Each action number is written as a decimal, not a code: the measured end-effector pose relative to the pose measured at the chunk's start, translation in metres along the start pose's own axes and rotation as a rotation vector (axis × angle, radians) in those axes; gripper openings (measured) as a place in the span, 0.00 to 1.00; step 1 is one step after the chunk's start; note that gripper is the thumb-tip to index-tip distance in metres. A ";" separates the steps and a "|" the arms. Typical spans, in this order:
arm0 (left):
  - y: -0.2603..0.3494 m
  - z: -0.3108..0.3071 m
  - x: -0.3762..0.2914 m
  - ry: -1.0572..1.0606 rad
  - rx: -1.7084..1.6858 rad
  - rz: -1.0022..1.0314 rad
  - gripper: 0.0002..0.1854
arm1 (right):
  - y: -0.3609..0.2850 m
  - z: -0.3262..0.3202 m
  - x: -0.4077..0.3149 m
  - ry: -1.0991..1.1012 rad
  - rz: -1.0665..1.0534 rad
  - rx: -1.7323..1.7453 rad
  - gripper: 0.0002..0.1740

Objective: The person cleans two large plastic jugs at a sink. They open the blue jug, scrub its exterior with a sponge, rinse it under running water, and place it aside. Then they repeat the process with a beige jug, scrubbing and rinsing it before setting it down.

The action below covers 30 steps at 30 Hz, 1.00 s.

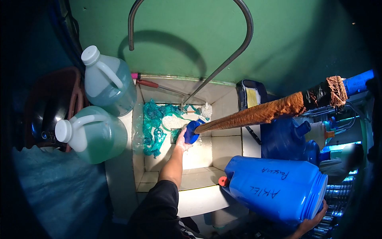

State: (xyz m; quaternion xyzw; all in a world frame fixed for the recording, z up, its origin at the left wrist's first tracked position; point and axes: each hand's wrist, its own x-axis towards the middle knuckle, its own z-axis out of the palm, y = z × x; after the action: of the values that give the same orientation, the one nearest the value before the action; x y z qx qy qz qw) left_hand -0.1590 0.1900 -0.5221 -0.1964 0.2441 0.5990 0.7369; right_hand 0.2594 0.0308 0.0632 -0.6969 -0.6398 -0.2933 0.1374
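My left hand (pixel 183 142) holds a round blue plastic cap (pixel 192 134) over the white tiled sink (pixel 226 149). Beyond the cap is the end of a cloth-wrapped pipe (pixel 256 112) that slants in from the right. At the lower right my right hand (pixel 315 219) grips the capped end of a large blue plastic jug (pixel 271 186), which lies tilted on its side and bears handwriting. A small red spout or tap (pixel 223 181) sits at the jug's other end. Green netting (pixel 153 119) and a white scrubber (pixel 206 110) lie in the sink.
Two clear jugs of liquid (pixel 110 83) (pixel 95 134) stand on the left ledge. A curved metal faucet pipe (pixel 235 53) rises from the sink by the green wall. A red-handled tool (pixel 147 83) leans at the back. Blue water bottles (pixel 283 140) stand at right, with a person (pixel 343 164) beyond.
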 end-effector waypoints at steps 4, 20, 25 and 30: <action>0.005 0.015 -0.017 0.045 0.359 -0.168 0.15 | -0.002 -0.001 0.001 -0.006 -0.013 -0.020 0.38; 0.001 0.048 -0.112 -0.153 1.694 0.495 0.22 | -0.002 0.002 0.004 0.027 -0.106 -0.034 0.32; 0.058 0.085 -0.191 -0.153 1.426 0.361 0.20 | -0.019 0.001 0.004 0.052 -0.074 0.025 0.36; 0.068 0.217 -0.283 -0.210 1.230 0.453 0.24 | -0.033 -0.009 0.008 -0.010 -0.094 0.023 0.39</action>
State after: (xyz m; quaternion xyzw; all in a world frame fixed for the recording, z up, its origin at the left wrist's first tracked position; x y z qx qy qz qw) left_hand -0.2449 0.1077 -0.1795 0.3758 0.5037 0.5062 0.5905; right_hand 0.2251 0.0372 0.0693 -0.6660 -0.6758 -0.2887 0.1283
